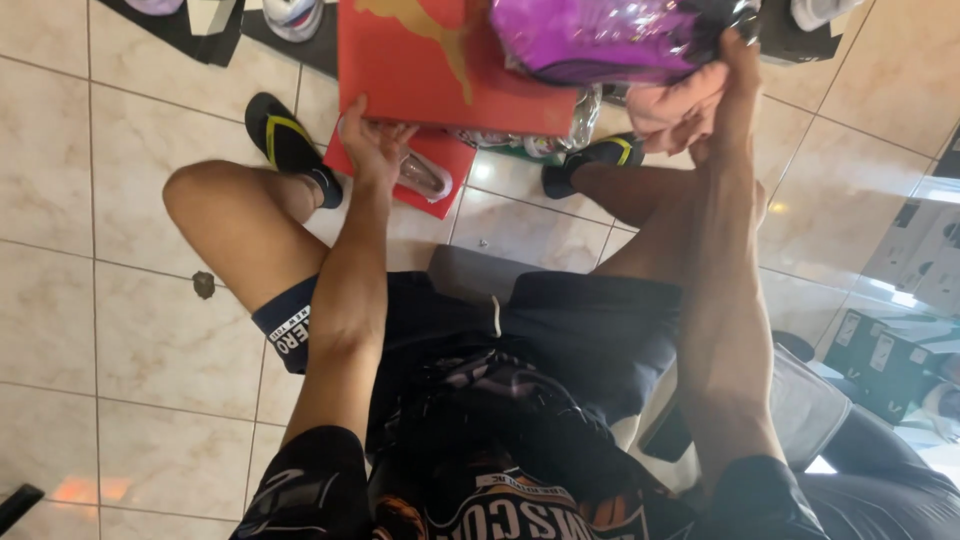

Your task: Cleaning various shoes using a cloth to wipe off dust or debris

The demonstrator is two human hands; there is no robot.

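2 bare hands work over a tiled floor (120,150). The left hand (375,140) presses against the lower edge of 1 red shoebox lid (420,70), its fingers (352,112) curled up onto the cardboard and the thumb spread toward the right. The right hand (715,95) reaches up to 1 shiny purple shoe (600,35) wrapped in clear film; its fingers close on the shoe's lower right end together with a wad of pale pink paper (670,105), though the fingertips themselves are hidden behind the paper.

The purple shoe lies on the upper right part of the lid, just above the right fingers and well to the right of the left ones. Below the left fingers, 1 red box bottom (455,165) rests on the floor, with 1 clear-wrapped shoe (425,175) showing inside it. The lid covers most of that box and blocks the view of what lies behind it.

2 black flip-flops with yellow straps are on the person's feet: 1 to the left of the left fingers (285,140), 1 between the 2 hands (600,155). Further shoes (292,15) stand on dark mats at the top edge, 2 cut off on the left. At least 3 dark cardboard boxes (880,360) sit far right, below the right fingers, partly washed out by glare.
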